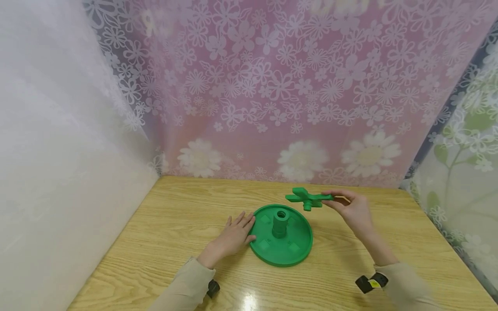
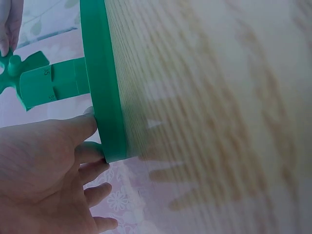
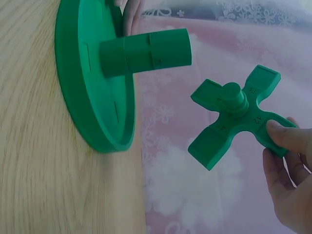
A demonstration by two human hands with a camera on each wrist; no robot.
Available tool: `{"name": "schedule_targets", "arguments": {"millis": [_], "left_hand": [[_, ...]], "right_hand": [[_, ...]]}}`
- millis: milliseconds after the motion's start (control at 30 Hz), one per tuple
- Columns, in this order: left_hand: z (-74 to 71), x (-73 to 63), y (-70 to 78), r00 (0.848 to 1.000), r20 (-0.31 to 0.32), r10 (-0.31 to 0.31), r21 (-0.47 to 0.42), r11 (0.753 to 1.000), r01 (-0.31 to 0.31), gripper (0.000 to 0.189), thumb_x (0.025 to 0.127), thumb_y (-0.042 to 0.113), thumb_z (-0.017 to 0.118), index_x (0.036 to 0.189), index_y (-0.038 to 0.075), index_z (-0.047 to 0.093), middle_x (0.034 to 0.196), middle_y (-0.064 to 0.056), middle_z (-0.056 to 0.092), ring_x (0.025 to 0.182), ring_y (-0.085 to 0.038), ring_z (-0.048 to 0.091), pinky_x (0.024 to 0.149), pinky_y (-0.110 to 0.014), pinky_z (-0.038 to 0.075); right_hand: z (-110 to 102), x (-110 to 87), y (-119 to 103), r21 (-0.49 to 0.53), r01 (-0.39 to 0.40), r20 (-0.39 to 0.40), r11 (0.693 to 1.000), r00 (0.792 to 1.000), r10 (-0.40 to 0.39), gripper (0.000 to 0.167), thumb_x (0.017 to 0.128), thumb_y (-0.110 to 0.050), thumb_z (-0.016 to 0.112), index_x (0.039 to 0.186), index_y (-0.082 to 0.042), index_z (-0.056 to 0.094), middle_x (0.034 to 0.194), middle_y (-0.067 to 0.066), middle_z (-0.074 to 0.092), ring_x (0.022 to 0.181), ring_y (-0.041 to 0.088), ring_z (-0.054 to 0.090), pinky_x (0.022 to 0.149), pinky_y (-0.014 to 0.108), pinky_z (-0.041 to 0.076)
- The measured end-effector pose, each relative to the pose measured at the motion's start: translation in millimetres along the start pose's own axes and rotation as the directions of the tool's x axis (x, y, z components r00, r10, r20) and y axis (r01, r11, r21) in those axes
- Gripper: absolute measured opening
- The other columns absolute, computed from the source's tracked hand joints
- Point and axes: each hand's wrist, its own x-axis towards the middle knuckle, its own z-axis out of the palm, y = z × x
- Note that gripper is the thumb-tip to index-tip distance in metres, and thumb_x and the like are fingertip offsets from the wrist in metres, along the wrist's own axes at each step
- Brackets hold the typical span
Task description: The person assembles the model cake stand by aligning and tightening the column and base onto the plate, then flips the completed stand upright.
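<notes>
I have the green cross [image 1: 301, 198] up in the air, above the far right part of the dish [image 1: 279, 255] and apart from it. Its stubby peg [image 3: 233, 96] points down — the right wrist view shows it clearly, with 42 and 43 readable on two of the arms. My right hand [image 1: 355, 212] pinches one arm of the cross at its right end, thumb on one face and fingers on the other, the grip closed to the thickness of that arm.

Below, the green dish lies on the table [image 1: 155, 242], a hollow post [image 1: 280, 226] standing upright at its middle, its top uncovered; a 35 shows on the post's side. My left hand [image 1: 235, 237] holds nothing — fingers extended and slightly spread, tips resting on the dish's left rim, thumb over the near-left edge.

Both arms come in from the near side in pale sleeves [image 1: 406, 280], a small black device [image 1: 365, 284] by each wrist. Past the table's far edge hangs a pink floral curtain [image 1: 249, 108]; a whitish sheet [image 1: 70, 129] hangs at left.
</notes>
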Motion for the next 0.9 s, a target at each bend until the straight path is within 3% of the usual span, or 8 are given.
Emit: {"name": "schedule_targets", "arguments": {"millis": [200, 333, 567, 900], "left_hand": [[1.9, 0.6, -1.5, 1.000, 0.002, -0.001, -0.001, 1.000, 0.001, 0.062, 0.107, 0.033, 0.052, 0.156, 0.000, 0.036, 0.164, -0.015, 0.029, 0.152, -0.039, 0.023, 0.117, -0.067, 0.023], [1.8, 0.9, -1.7, 1.000, 0.000, -0.002, -0.002, 1.000, 0.002, 0.062, 0.107, 0.033, 0.052, 0.156, 0.000, 0.036, 0.165, -0.015, 0.029, 0.152, -0.038, 0.023, 0.117, -0.066, 0.024], [0.1, 1.3, -1.6, 1.000, -0.007, 0.006, -0.001, 1.000, -0.006, 0.061, 0.107, 0.031, 0.053, 0.155, -0.002, 0.037, 0.164, -0.017, 0.030, 0.152, -0.040, 0.024, 0.116, -0.067, 0.023], [-1.0, 0.2, -0.2, 1.000, 0.003, 0.002, 0.017, 1.000, -0.002, 0.062, 0.106, 0.032, 0.053, 0.155, -0.001, 0.037, 0.164, -0.015, 0.030, 0.152, -0.038, 0.025, 0.116, -0.066, 0.025]], "right_hand": [[18.9, 0.6, -1.4, 0.079, 0.062, 0.000, 0.995, 0.998, -0.063, 0.026, 0.086, 0.009, 0.075, 0.111, 0.011, 0.072, 0.109, 0.016, 0.073, 0.095, 0.011, 0.072, 0.084, 0.024, 0.059], [32.2, -1.5, -13.9, 0.095, 0.113, 0.000, 0.989, 0.994, -0.113, 0.023, 0.084, 0.014, 0.074, 0.107, 0.013, 0.072, 0.105, 0.028, 0.070, 0.095, 0.008, 0.069, 0.087, 0.026, 0.058], [51.7, -3.9, -29.3, 0.077, 0.185, 0.014, 0.980, 0.982, -0.187, 0.019, 0.083, 0.015, 0.075, 0.101, 0.009, 0.074, 0.100, 0.024, 0.072, 0.093, 0.007, 0.068, 0.090, 0.024, 0.057], [67.8, -5.6, 7.6, 0.125, 0.308, 0.022, 0.943, 0.950, -0.313, 0.027, 0.079, 0.021, 0.074, 0.098, 0.002, 0.078, 0.099, 0.022, 0.071, 0.098, 0.008, 0.066, 0.090, 0.023, 0.056]]}}
